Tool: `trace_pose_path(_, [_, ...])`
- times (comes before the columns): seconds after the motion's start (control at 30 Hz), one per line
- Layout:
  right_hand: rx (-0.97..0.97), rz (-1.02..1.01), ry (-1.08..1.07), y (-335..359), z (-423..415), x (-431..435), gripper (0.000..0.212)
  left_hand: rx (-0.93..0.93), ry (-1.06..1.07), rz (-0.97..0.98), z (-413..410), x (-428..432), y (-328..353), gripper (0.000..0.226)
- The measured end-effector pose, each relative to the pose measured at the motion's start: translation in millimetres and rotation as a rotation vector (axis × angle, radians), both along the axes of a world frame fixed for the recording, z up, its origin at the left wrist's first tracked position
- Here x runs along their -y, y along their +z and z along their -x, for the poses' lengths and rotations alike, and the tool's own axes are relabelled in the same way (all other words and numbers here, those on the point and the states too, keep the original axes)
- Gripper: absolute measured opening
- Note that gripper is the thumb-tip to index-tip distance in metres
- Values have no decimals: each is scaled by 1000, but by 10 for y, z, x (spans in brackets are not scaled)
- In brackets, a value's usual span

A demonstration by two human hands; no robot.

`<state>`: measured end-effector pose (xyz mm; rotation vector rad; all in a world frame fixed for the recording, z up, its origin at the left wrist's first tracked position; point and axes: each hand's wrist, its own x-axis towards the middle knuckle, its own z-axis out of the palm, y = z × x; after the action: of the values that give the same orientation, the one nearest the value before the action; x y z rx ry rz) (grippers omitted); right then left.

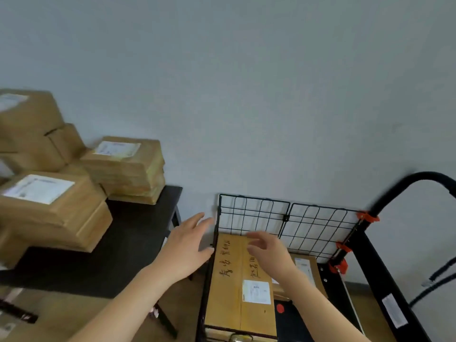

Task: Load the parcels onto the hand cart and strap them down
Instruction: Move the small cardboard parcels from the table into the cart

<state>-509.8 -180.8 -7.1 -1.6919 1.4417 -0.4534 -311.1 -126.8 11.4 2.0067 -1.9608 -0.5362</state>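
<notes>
A: Okay, one long parcel [229, 287] lies flat in the hand cart [372, 270]; other parcels [49, 206] sit stacked on the counter [138, 233].
B: Left hand [182, 250], right hand [269, 253]: grip apart, empty. Cardboard looks stiff, probably light, so we'd take opposite side edges.

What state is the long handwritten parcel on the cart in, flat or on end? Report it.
Flat: the long parcel lies on its broad face on the cart, its label facing up.
</notes>
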Motion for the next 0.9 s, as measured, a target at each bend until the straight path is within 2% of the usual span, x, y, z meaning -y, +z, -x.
trace_pose_path(0.27, [60,0,182,309,-996,-244,31,-53,217,67,-982,-673,408,66])
trace_pose_path(0.5, [83,-7,290,518,-1781,-12,28,-114,389,84,-1571,-775,531,64])
trace_pose_path(0.73, [225,-91,196,592,-2436,698,23,-325,556,73,-2045,-283,644,64])
trace_pose_path(0.9, [229,-217,92,490,-2828,1316,48,-471,634,87,-2387,288,694,61])
